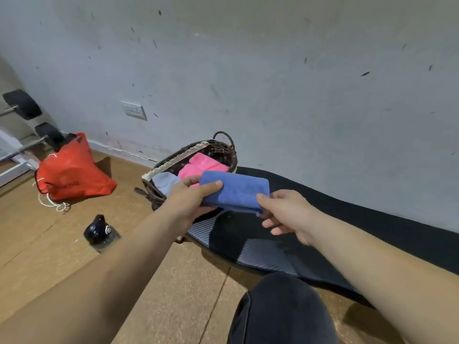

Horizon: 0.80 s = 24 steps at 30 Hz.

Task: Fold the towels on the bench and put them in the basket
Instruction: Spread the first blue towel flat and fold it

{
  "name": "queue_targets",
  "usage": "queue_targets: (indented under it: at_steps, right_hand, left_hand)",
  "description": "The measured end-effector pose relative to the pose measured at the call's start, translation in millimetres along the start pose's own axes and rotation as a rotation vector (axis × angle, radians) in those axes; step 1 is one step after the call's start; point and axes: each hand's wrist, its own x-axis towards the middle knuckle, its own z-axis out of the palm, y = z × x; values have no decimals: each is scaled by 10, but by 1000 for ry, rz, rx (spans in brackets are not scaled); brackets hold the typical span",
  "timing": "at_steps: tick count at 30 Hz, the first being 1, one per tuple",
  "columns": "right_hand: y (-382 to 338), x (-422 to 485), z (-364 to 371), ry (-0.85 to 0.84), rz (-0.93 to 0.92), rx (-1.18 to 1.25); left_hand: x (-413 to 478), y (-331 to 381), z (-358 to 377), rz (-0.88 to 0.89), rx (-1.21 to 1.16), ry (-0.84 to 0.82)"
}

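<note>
Both hands on folded blue towel nr basket

Both arms are stretching forward. Left hand is pinching with thumb on top, right hand is gripping loosely, fingers curling under.

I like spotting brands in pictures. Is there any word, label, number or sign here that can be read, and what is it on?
None can be read.
Red drawstring bag: a dark print on its front, too blurred to read.
Black water bottle: a small round mark near the cap, too small to tell.
Wall socket plate: no legible marking.
Blue towel, basket: no text visible.
</note>
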Motion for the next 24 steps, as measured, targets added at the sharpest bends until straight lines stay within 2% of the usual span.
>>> queue_targets:
  at_steps: [6,10,12,18,19,20,22,24]
  right_hand:
    - [-392,308,259,2,-50,38]
    - [-631,533,322,-20,-98,56]
    - [-696,642,334,-31,-106,70]
    - [-701,917,332,-44,-92,84]
    - [-683,947,326,-39,-87,84]
    - [-663,974,319,-33,-83,82]
    - [-615,1014,288,-23,-74,77]
    - [-591,1032,268,-19,-66,76]
  left_hand:
    - [642,584,-352,248,105,230]
    - [1104,836,-414,350,331,226]
    - [1327,883,-412,341,397,196]
    - [1783,715,-353,100,251,3]
    - [1827,617,-335,107,322,-5]
    - [1859,529,-323,145,489,25]
    - [1920,374,-318,262,917,138]
    - [1910,302,-321,418,1195,269]
